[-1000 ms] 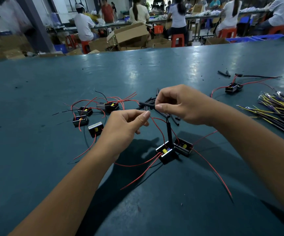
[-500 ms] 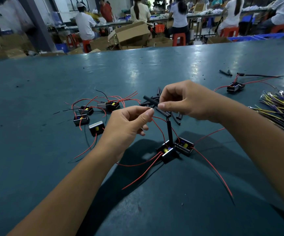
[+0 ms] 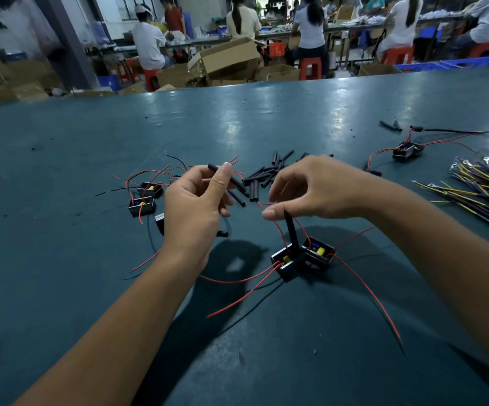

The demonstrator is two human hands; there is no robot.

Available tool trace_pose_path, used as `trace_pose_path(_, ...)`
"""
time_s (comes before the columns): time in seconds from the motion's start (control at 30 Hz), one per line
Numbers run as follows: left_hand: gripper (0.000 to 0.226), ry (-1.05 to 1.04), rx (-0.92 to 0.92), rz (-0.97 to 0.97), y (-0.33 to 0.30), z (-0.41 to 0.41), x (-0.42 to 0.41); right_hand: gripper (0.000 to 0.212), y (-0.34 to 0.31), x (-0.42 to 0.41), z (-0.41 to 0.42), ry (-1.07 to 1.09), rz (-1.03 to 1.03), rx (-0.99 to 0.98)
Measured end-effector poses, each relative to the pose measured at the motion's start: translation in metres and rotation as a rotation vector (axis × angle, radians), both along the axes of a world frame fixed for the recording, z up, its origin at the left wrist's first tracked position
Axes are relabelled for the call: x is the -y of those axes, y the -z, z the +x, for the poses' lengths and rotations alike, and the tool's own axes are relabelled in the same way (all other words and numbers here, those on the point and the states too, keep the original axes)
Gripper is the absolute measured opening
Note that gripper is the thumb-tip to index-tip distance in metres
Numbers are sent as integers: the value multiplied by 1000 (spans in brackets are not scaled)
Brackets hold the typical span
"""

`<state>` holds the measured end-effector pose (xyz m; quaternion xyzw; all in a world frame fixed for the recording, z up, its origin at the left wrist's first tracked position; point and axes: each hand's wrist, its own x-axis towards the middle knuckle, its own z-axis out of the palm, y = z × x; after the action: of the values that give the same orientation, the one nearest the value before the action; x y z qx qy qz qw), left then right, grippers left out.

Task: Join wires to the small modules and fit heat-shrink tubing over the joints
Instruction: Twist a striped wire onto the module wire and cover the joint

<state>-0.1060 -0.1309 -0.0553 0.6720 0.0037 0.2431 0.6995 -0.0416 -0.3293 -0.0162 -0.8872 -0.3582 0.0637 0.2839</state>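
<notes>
My left hand (image 3: 193, 206) holds a black heat-shrink tube (image 3: 237, 184) pinched under the thumb, lifted above the table. My right hand (image 3: 313, 189) hovers to its right with fingers loosely curled and nothing gripped. Its thumb tip is close to a red wire (image 3: 269, 222). Below it two black modules (image 3: 287, 265) (image 3: 319, 253) lie side by side on the teal table (image 3: 237, 347). Red wires spread from them, and a black tube (image 3: 291, 230) stands up from the left one.
Loose heat-shrink tubes (image 3: 263, 174) lie in a pile behind my hands. More wired modules (image 3: 143, 206) sit at the left and one (image 3: 407, 150) at the far right. A bundle of yellow and black terminal wires (image 3: 477, 189) lies at the right edge. People work at benches beyond.
The tube passed from my right hand's pinch into my left hand, which moved up and left with it. My right hand let go and opened, and the hands drew apart.
</notes>
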Motion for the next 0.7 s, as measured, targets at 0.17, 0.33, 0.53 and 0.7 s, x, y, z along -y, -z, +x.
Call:
trace_pose_path(0.17,16,27,-79,-13,1,1,2,22,8,-4,1,-29,-23,60)
trace_pose_path(0.33,17,61,-137,-92,2,1,2,6,9,-5,0,-44,14,-4)
trace_pose_path(0.53,20,96,-198,-188,3,1,2,9,9,-5,0,-81,67,-81)
trace_pose_path(0.7,20,126,-240,-273,0,0,3,11,10,-5,0,-79,80,-102)
